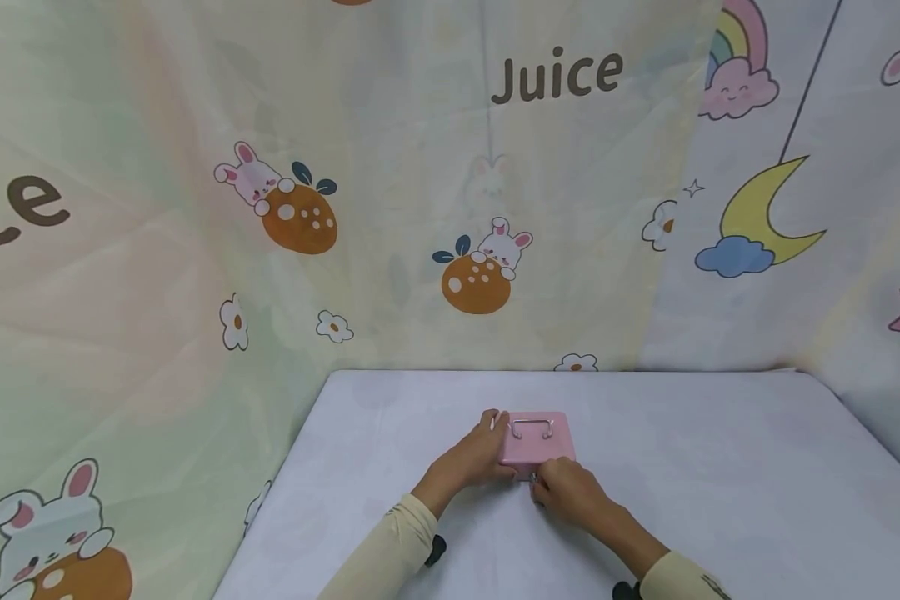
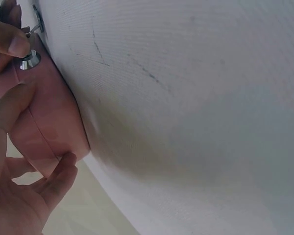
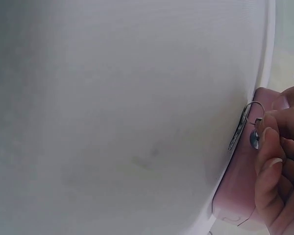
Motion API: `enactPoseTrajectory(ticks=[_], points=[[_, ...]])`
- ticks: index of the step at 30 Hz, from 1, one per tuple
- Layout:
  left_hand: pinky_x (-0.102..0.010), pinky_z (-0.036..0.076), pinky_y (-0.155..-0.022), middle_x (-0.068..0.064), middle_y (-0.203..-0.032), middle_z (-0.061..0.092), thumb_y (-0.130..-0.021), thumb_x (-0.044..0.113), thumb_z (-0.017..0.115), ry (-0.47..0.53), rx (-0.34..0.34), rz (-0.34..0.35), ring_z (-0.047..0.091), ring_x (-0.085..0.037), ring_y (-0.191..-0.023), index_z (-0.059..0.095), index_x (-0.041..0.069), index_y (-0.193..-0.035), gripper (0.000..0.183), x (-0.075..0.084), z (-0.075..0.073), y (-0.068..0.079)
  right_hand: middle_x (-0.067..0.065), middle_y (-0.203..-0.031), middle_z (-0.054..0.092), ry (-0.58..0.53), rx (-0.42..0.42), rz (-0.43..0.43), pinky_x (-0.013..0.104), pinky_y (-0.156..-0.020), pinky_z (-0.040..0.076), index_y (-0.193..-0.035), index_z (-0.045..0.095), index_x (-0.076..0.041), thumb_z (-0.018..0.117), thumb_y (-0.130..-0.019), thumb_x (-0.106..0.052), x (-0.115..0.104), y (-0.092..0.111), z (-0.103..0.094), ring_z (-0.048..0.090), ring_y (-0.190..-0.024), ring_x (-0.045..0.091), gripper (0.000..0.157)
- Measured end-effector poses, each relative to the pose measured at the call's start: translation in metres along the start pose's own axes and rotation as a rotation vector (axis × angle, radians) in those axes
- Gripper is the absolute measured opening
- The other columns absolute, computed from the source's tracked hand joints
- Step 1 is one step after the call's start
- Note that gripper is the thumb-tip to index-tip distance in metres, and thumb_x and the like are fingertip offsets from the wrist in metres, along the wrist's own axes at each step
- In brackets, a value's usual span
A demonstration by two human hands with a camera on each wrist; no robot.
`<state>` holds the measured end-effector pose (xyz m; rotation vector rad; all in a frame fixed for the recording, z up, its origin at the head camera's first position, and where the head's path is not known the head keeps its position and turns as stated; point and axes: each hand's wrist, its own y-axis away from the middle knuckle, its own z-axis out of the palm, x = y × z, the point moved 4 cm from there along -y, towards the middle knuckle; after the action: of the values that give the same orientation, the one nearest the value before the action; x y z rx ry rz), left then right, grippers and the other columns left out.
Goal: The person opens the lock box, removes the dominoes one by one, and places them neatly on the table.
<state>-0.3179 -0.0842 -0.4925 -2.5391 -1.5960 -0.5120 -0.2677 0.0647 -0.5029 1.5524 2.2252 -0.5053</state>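
Note:
A small pink cash box [image 1: 536,446] with a silver carrying handle [image 1: 532,423] on its lid sits on the table. My left hand [image 1: 478,454] grips its left side, the thumb on the front face and the fingers bent round the end, as the left wrist view shows. At the front, my right hand [image 1: 572,493] pinches a key [image 3: 258,121] at the round silver lock [image 2: 30,60]. A wire ring [image 3: 255,104] hangs from it, with another flat metal key [image 3: 238,131] dangling beside the box. How deep the pinched key sits is hidden by the fingers.
The white-covered table [image 1: 720,467] spreads out on both sides of the box. Behind it hangs a printed curtain [image 1: 390,167] with rabbits, oranges and a moon. Faint dark marks [image 2: 147,72] show on the cloth.

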Motion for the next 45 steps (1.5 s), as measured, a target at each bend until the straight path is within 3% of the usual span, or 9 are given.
enactPoseTrajectory(ticks=[7,15,25,32,40,45], points=[[-0.042,0.045,-0.110,-0.020,-0.162,0.025,-0.084,0.036,0.081,0.025,0.003,-0.001,0.044,-0.034,-0.141,0.022,0.006,-0.159,0.100,0.002,-0.003,0.002,-0.010,-0.055,0.050,0.007,0.035,-0.030,0.021,-0.048,0.034,-0.069,0.065,-0.014,0.079,-0.083,-0.010,0.002,0.002,-0.003,0.043,-0.052,0.006,0.020],[-0.041,0.045,-0.110,-0.019,-0.162,0.025,-0.084,0.036,0.081,0.032,0.007,0.004,0.044,-0.033,-0.141,0.023,0.005,-0.159,0.100,0.001,0.000,0.001,-0.010,-0.056,0.052,-0.052,0.013,-0.022,0.021,-0.049,0.035,-0.068,0.065,-0.015,0.079,-0.084,-0.012,0.004,0.006,-0.004,0.045,-0.053,0.006,0.022],[-0.039,0.045,-0.109,-0.020,-0.162,0.025,-0.085,0.036,0.081,0.008,0.013,-0.004,0.046,-0.032,-0.140,0.023,0.005,-0.159,0.099,0.001,0.000,0.002,-0.007,-0.059,0.058,-0.214,-0.106,-0.013,0.021,-0.049,0.039,-0.072,0.068,-0.011,0.068,-0.093,-0.010,0.017,0.005,0.000,0.050,-0.053,0.008,0.021],[-0.040,0.045,-0.110,-0.020,-0.162,0.025,-0.084,0.036,0.081,0.036,0.010,-0.008,0.046,-0.034,-0.140,0.023,0.006,-0.159,0.100,0.002,-0.001,0.002,-0.003,-0.062,0.062,-0.351,-0.193,0.083,0.024,-0.049,0.044,-0.079,0.069,-0.009,0.059,-0.099,-0.012,0.026,0.008,0.004,0.053,-0.053,0.011,0.022],[-0.040,0.046,-0.108,-0.019,-0.161,0.026,-0.083,0.036,0.082,0.027,0.011,-0.009,0.047,-0.034,-0.139,0.023,0.006,-0.159,0.100,0.001,0.001,0.001,0.001,-0.064,0.063,-0.478,-0.216,0.133,0.024,-0.045,0.044,-0.084,0.069,-0.005,0.056,-0.100,-0.010,0.032,0.009,0.009,0.055,-0.048,0.011,0.021],[-0.039,0.046,-0.109,-0.018,-0.161,0.026,-0.083,0.036,0.082,0.016,0.013,-0.016,0.047,-0.033,-0.139,0.022,0.007,-0.159,0.101,0.001,0.002,0.001,0.002,-0.065,0.065,-0.526,-0.231,0.216,0.021,-0.043,0.041,-0.089,0.070,-0.003,0.053,-0.100,-0.011,0.035,0.010,0.011,0.054,-0.045,0.010,0.022]])
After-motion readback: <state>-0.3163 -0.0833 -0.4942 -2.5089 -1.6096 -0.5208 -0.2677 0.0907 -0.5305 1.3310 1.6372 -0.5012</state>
